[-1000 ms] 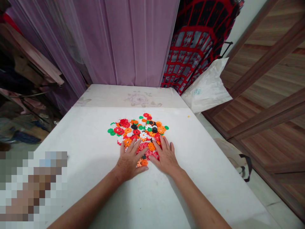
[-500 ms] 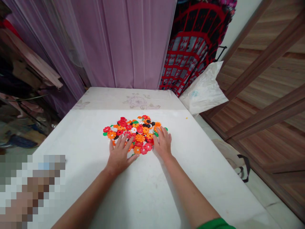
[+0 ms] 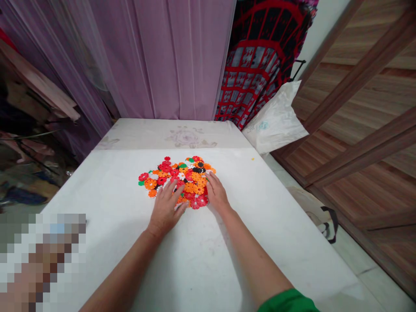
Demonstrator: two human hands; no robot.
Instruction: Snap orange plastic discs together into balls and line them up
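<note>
A heap of small flower-shaped plastic discs (image 3: 182, 175), red, orange, white, green and black, lies in the middle of a white table (image 3: 208, 251). My left hand (image 3: 165, 208) rests flat on the near left part of the heap, fingers spread over the discs. My right hand (image 3: 217, 193) lies flat against the heap's right side, fingers stretched forward and touching the discs. Neither hand grips anything.
Purple curtains (image 3: 156, 56) hang behind the table. A red and black patterned cloth (image 3: 260, 65) and a white bag (image 3: 276, 121) stand at the back right. A wooden wall (image 3: 367, 108) runs along the right. Clutter (image 3: 29, 130) fills the left side. A tiny yellow bit (image 3: 252, 159) lies apart.
Both hands slid forward and leftward across the table, pushing the discs into a tighter heap farther away. The spread-out discs have been gathered closer together.
</note>
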